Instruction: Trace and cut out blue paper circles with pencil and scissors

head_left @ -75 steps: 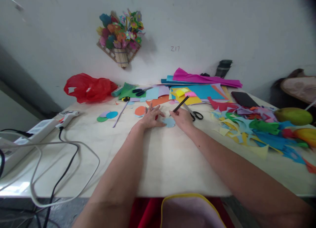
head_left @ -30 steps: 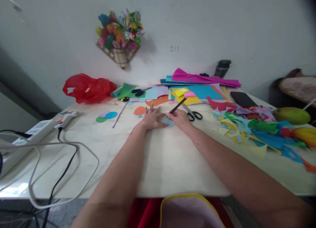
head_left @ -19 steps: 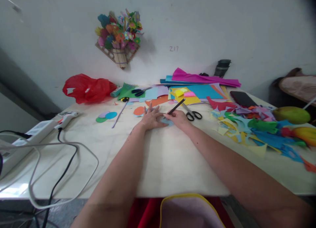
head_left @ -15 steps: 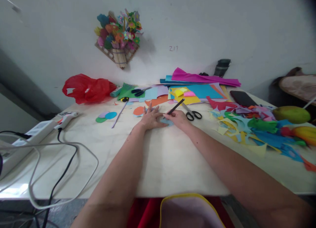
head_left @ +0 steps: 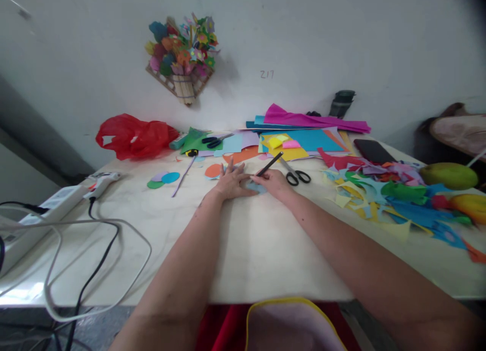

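My left hand (head_left: 232, 184) lies flat with its fingers spread, pressing on a piece of light blue paper (head_left: 259, 188) that is mostly hidden beneath both hands. My right hand (head_left: 276, 183) is closed around a black pencil (head_left: 272, 162), tilted with its upper end to the right. The tip is down near the left fingers and cannot be made out clearly. Black-handled scissors (head_left: 298, 177) lie just right of the right hand. Beside the left fingertips is an orange paper circle (head_left: 213, 171).
Blue (head_left: 170, 178) and green (head_left: 155, 184) paper circles lie left, near a purple strip (head_left: 184, 178). Paper scraps (head_left: 379, 194) cover the right side. Coloured sheets (head_left: 311, 139), a second pair of scissors (head_left: 215, 140) and a red bag (head_left: 136, 137) are farther back. Cables (head_left: 110, 239) run along the left.
Almost nothing differs. The pencil's upper end has shifted very slightly; both hands stay in the same place.
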`<state>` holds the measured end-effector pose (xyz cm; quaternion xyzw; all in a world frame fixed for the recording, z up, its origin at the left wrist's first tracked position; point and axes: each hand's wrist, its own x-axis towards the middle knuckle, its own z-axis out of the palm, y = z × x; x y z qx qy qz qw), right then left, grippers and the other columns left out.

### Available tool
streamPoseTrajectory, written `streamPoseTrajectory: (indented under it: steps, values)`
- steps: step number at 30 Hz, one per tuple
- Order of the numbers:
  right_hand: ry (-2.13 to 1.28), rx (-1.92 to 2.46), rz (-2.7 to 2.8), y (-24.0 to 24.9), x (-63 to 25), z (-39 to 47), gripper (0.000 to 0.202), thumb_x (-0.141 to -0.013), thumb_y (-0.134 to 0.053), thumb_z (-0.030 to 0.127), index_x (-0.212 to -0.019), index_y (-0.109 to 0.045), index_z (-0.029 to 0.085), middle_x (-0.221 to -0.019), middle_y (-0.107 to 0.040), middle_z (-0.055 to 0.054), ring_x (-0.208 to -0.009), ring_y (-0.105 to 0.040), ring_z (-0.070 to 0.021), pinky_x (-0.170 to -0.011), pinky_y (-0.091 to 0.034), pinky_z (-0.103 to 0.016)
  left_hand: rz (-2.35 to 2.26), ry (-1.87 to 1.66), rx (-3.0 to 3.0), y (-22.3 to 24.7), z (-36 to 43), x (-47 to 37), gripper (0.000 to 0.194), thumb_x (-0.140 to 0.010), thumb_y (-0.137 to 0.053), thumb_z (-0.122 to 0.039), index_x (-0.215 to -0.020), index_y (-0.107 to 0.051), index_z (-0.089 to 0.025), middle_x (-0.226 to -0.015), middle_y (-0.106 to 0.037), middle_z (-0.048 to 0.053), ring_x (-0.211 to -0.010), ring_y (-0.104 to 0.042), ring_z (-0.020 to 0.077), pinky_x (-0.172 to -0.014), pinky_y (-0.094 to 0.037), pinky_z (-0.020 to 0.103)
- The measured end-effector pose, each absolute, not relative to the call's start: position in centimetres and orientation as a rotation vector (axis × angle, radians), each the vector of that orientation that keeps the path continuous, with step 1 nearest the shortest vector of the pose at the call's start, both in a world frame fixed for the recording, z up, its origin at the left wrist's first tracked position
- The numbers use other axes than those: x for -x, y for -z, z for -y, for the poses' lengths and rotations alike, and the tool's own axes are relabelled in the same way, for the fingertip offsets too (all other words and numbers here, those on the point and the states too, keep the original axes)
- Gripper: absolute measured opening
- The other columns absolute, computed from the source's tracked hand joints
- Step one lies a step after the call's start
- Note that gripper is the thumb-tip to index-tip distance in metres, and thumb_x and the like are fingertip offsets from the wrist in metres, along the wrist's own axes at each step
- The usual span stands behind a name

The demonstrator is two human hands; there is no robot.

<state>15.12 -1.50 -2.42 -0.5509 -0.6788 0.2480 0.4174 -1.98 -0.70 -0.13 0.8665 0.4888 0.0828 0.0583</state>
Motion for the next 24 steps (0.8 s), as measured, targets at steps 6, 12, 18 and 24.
streamPoseTrajectory:
  steps: [6,12,18,24]
  values:
    - [-0.618,1.382,1.715,2.49,-15.14,1.39,0.023,-0.07,-0.063,0.04,-0.079,-0.069,0.019,-0.071,-0.069,-0.003,-0.07,-0.064,-0.0164,-0.064,-0.048,-0.025,-1.472,-0.247,-2.617,0.13,0.66,2.01,0.074,-0.058,-0.053,-0.07,-0.122,-0.049,-0.034,-0.145,-0.023,0.0,-0.132,0.009,0.0354,-0.1,0.009,0.06]
    - [-0.609,1.399,1.714,2.27,-15.04,1.57,0.022,-0.07,-0.063,0.039,-0.08,-0.07,0.02,-0.071,-0.069,-0.004,-0.07,-0.064,-0.0167,-0.064,-0.048,-0.026,-1.476,-0.252,-2.618,0.21,0.58,2.02,0.072,-0.059,-0.054,-0.068,-0.123,-0.048,-0.034,-0.145,-0.024,0.0,-0.132,0.01,0.0351,-0.1,0.009,0.06]
    - [-0.596,1.406,1.716,2.23,-15.0,1.58,0.022,-0.07,-0.064,0.039,-0.08,-0.07,0.02,-0.072,-0.069,-0.004,-0.071,-0.064,-0.0171,-0.064,-0.048,-0.026,-1.473,-0.243,-2.613,0.24,0.49,2.02,0.077,-0.057,-0.051,-0.072,-0.124,-0.048,-0.034,-0.145,-0.023,0.002,-0.132,0.01,0.0354,-0.1,0.008,0.06]
    - [-0.591,1.416,1.729,2.06,-14.94,1.71,0.022,-0.07,-0.063,0.039,-0.079,-0.07,0.02,-0.072,-0.069,-0.003,-0.071,-0.064,-0.017,-0.063,-0.047,-0.025,-1.464,-0.242,-2.607,0.09,0.68,2.04,0.074,-0.059,-0.053,-0.069,-0.124,-0.047,-0.034,-0.145,-0.023,0.0,-0.132,0.011,0.035,-0.1,0.008,0.06]
